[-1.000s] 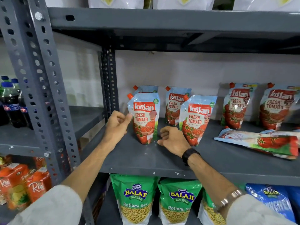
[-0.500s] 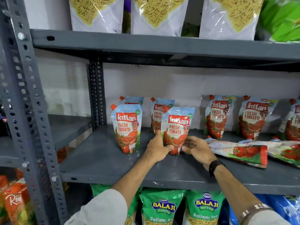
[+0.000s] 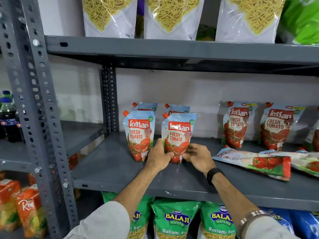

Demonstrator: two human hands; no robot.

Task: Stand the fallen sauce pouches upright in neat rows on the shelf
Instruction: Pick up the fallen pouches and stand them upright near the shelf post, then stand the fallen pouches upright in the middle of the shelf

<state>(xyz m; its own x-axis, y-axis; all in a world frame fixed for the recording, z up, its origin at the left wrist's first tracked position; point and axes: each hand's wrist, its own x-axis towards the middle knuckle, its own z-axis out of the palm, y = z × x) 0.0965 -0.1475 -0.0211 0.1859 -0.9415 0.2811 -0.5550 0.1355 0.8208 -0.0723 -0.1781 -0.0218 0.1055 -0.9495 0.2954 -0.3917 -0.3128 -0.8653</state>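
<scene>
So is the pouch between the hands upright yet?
Upright: the pouch stands on its base, spout up, both hands at its bottom.

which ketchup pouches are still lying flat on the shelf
The two at the right: the fallen pouch beside the right hand, and another past it at the frame edge. All others stand upright.

A shop or its stockroom, by the look of the goods. Grey slotted-steel shelf [image 3: 172, 185] stocked with many identical ketchup pouches [image 3: 139, 135]. Above: clear packs of yellow fried noodles [image 3: 108, 14]. Below: green snack bags [image 3: 174, 221]. Far left: cola bottles [image 3: 7, 118] and orange juice cartons [image 3: 25, 209].
</scene>
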